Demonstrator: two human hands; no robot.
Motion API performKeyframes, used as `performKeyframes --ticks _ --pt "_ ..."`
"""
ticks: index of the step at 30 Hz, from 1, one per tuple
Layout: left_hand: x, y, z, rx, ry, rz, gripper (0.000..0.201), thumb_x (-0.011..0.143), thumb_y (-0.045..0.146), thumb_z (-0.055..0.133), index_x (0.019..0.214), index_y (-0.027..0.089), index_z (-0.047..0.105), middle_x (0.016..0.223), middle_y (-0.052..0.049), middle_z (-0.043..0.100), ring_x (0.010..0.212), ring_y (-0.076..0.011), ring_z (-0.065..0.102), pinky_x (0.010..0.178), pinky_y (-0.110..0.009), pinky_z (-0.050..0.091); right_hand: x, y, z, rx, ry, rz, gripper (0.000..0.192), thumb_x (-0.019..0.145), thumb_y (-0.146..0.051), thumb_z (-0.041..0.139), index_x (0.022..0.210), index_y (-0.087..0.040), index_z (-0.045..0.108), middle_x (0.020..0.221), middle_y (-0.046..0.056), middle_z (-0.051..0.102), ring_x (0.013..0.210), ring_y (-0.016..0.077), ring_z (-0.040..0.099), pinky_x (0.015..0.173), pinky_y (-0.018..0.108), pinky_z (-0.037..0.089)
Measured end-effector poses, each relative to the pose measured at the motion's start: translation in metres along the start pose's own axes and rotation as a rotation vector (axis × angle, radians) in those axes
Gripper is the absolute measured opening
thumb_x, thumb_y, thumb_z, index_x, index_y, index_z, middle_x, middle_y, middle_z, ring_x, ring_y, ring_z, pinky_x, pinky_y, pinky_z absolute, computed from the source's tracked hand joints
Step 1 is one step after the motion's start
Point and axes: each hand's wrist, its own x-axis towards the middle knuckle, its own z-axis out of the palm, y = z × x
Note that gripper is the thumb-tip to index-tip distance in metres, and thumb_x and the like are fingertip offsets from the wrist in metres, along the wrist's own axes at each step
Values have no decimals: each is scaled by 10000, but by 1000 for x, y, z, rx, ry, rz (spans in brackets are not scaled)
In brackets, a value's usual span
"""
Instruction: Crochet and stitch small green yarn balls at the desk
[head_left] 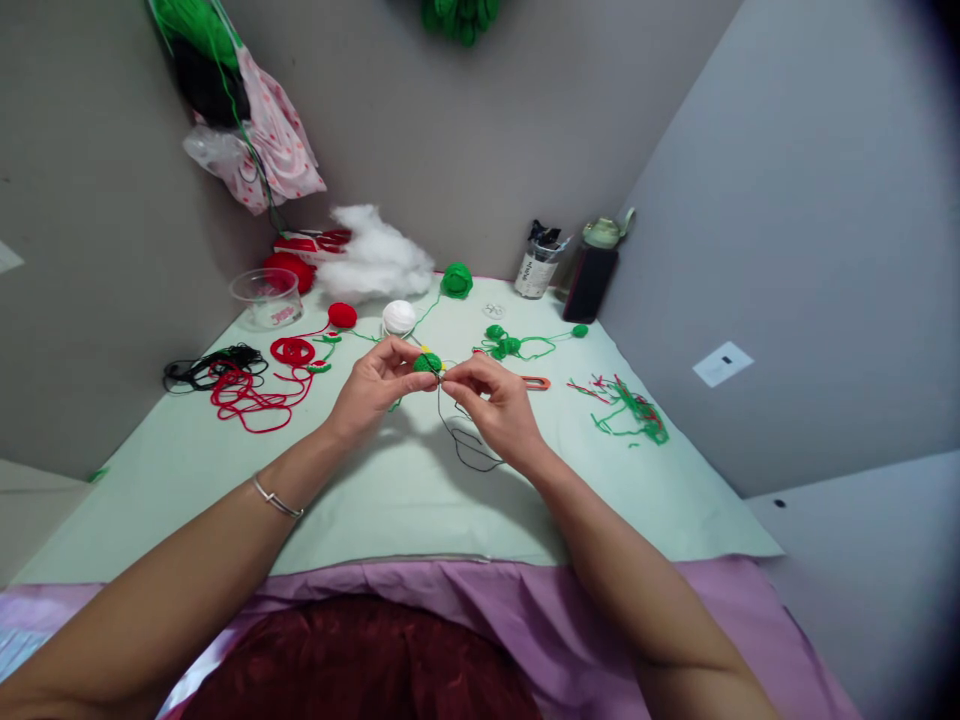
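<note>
Above the middle of the table, my left hand (pixel 380 380) pinches a small green crocheted piece (pixel 427 363) between thumb and fingers. Close against it, my right hand (pixel 491 395) is closed in a pinch where a black yarn strand (pixel 442 415) meets the green piece. Whether a needle or only the yarn sits in those fingertips is too small to make out. The black strand hangs below my hands and loops on the tabletop. Some yellow shows just behind the green piece. An orange tool with a slot (pixel 536 383) lies behind my right hand.
Red yarn (pixel 251 395) and black yarn (pixel 217 368) lie left. White stuffing (pixel 375 255), a clear tub (pixel 266 298), a white yarn ball (pixel 399 318) and a green one (pixel 457 281) stand behind. Right are green pieces (pixel 510 346), yarn scraps (pixel 634 412), a pen cup (pixel 535 272) and a bottle (pixel 592 280).
</note>
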Motion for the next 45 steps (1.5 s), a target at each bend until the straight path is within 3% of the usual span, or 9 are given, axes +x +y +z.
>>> performKeyframes --ticks 9,16,32,45 --pt "-1 -2 -1 50 6 22 354 687 238 873 985 219 683 866 12 679 826 -141 651 819 -307 548 -1 -6 -1 -62 -48 -7 124 929 -187 608 937 -205 730 734 0 513 661 127 452 640 274 388" --pt "1 1 -3 34 48 37 326 681 228 873 945 204 683 869 4 697 825 -144 653 812 -313 544 -2 -11 -5 -87 -84 9 207 932 -154 578 1016 -218 757 735 -2 484 657 128 443 637 267 381" --pt "2 -4 -6 104 71 70 343 642 223 896 903 208 674 910 -9 705 885 -174 665 823 -335 547 -3 -9 -3 -83 -66 54 199 909 -134 581 959 -209 759 724 -10 502 629 116 447 626 268 376" --pt "-2 -3 2 -56 36 -66 336 667 271 891 875 186 640 825 18 678 767 -132 655 802 -322 555 -2 4 7 39 -25 76 89 912 -236 609 869 -184 667 803 16 603 692 128 507 648 275 394"
